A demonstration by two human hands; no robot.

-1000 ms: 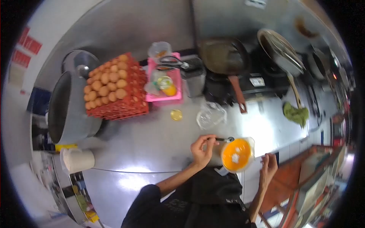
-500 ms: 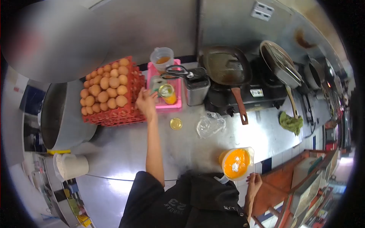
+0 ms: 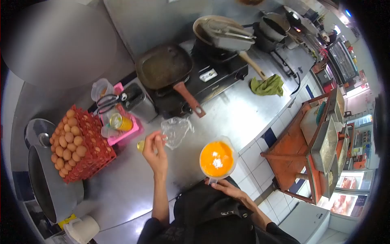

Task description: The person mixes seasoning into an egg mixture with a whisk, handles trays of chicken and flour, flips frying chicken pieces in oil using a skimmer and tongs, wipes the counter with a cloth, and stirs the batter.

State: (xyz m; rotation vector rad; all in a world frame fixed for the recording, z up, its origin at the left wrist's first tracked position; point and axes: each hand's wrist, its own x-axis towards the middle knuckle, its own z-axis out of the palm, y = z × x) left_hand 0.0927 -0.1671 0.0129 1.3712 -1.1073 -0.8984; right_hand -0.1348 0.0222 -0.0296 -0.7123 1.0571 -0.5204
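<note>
My right hand (image 3: 224,188) grips the handle of a clear plastic measuring jug (image 3: 230,145), near the counter's front edge. Beaten egg (image 3: 210,154) fills it, bright orange, with a heap of white powder (image 3: 217,162) on top. Above the counter, my left hand (image 3: 155,153) is raised with its fingers pinched together; whatever they may hold is too small to make out. Just behind that hand lie a crumpled clear plastic bag (image 3: 176,131) and a gold jar lid (image 3: 140,145), partly covered by it. A jar with yellow contents (image 3: 122,122) stands in the pink tray (image 3: 136,132).
Red egg trays stacked with eggs (image 3: 70,140) stand at the left, beside a large pot (image 3: 61,179) and a white jug (image 3: 85,228). Scissors (image 3: 107,101) rest by a metal container (image 3: 140,103). A square pan (image 3: 164,67) sits on the stove; a green cloth (image 3: 268,86) lies right.
My left hand has left the pink tray's side and come back toward me. My right hand, earlier beside the jug, now holds its handle. The view has turned right.
</note>
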